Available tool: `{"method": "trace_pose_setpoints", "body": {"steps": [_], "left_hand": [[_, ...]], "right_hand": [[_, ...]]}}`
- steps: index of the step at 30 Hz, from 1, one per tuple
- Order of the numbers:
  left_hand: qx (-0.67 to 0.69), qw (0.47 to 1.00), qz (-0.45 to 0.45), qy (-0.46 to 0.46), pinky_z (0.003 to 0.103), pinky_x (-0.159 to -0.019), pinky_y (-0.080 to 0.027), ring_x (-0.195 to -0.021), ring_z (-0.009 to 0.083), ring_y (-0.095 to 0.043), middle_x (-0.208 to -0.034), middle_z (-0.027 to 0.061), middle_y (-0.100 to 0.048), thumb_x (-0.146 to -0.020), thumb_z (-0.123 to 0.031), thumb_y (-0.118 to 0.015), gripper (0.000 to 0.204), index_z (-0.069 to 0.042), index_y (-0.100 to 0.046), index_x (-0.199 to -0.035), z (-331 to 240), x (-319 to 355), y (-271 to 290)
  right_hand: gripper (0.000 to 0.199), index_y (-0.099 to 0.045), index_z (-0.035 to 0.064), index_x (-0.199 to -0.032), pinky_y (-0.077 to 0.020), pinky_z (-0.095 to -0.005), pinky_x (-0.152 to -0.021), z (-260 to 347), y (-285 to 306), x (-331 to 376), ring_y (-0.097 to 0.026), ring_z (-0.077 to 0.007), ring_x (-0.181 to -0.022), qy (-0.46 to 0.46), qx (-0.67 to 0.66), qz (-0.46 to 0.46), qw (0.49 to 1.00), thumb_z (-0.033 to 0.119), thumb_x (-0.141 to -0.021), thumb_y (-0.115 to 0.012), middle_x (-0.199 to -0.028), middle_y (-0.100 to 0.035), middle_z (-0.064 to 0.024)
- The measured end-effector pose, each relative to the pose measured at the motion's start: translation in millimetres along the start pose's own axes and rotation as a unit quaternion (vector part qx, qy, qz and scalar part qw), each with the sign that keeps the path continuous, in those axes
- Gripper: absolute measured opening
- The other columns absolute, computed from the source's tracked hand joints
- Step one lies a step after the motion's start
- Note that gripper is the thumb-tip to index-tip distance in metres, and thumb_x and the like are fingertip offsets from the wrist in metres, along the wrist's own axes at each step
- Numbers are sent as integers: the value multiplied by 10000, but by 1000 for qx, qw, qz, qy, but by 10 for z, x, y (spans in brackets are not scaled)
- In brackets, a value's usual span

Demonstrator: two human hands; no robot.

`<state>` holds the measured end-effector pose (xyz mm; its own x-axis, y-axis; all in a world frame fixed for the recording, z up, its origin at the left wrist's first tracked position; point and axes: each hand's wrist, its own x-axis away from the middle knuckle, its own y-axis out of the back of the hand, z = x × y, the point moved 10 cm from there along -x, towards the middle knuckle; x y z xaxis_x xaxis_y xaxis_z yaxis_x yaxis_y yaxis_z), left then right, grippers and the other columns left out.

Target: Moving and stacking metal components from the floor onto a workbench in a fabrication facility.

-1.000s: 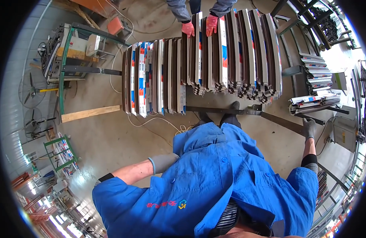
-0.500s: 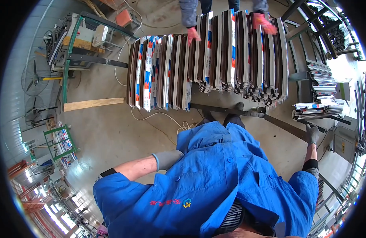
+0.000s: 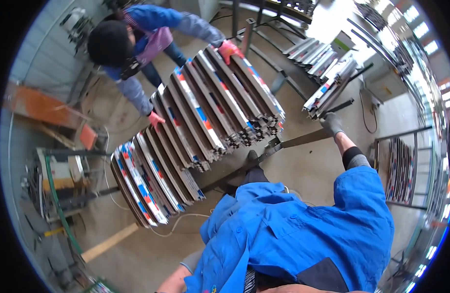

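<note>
Racks of green and grey metal stand at the far left on the concrete floor, with a wooden plank lying near them. Beside them to the right, a row of long metal profiles with red, blue and white film lies across a dark steel bar. Their long axis runs from the lower left to the upper right, and their cut ends point down toward the person in the blue jacket. At the far ends a co-worker in blue bends over them, one red glove on the left side of the row and the other red glove on the top of it.

The left hand is almost hidden under the jacket, only a grey cuff shows, so I cannot tell its grip. The right hand, in a grey glove, is stretched out and closed on the right end of the bar, just below a smaller bundle of profiles. This bundle also points to the upper right. More profiles stand in a frame at the right edge.
</note>
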<state>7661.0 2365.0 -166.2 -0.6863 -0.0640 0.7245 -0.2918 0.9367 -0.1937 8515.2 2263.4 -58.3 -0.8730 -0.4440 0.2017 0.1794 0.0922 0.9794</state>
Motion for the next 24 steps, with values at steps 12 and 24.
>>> {"method": "trace_pose_setpoints", "body": {"steps": [12, 24], "left_hand": [[-153, 971, 182, 0, 339, -1001, -441, -1144, 213, -583, -1226, 117, -664, -1017, -315, -487, 373, -55, -637, -1240, -303, -597, 617], [-227, 922, 313, 11, 370, -947, -481, -1085, 239, -624, -1178, 148, -690, -986, -264, -539, 318, -52, -670, -1183, -1254, -1213, 401]], "right_hand": [[299, -761, 106, -969, -548, -443, -820, -65, 172, 96, -702, -354, -890, -39, -15, 4, 999, 339, -808, -665, -928, -718, -181], [307, -742, 91, -967, -547, -454, -794, -119, 25, -69, -699, -354, -897, -45, -16, 33, 998, 344, -829, -637, -929, -713, -184]]}}
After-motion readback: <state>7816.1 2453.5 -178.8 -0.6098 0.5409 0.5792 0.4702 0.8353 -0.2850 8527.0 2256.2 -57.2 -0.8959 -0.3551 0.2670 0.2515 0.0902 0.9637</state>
